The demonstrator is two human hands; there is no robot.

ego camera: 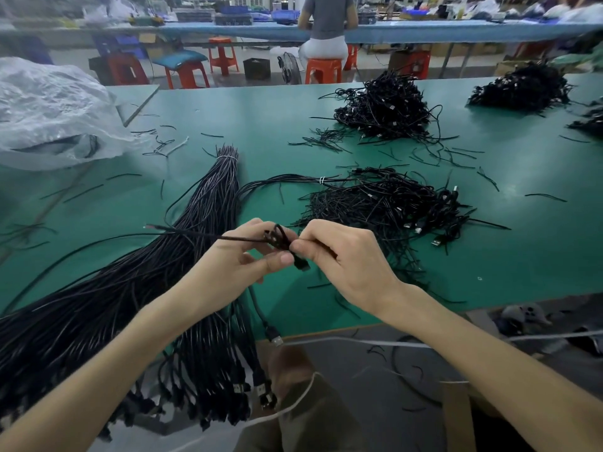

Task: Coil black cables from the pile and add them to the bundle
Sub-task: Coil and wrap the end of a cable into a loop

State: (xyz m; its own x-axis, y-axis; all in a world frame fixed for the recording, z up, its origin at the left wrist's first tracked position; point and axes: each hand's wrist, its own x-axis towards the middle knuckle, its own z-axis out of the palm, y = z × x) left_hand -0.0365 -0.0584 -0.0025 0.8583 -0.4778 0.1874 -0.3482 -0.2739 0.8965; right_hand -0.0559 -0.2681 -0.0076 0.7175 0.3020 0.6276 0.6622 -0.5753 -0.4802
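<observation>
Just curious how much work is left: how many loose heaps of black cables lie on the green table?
4. Nearest heap at centre right, second heap behind it, third heap far right, fourth heap cut by the right edge; more may be hidden.

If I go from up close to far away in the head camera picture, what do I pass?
The left hand and right hand pinching a black cable → loose cable pile → taller cable pile → orange stool → seated person.
</observation>
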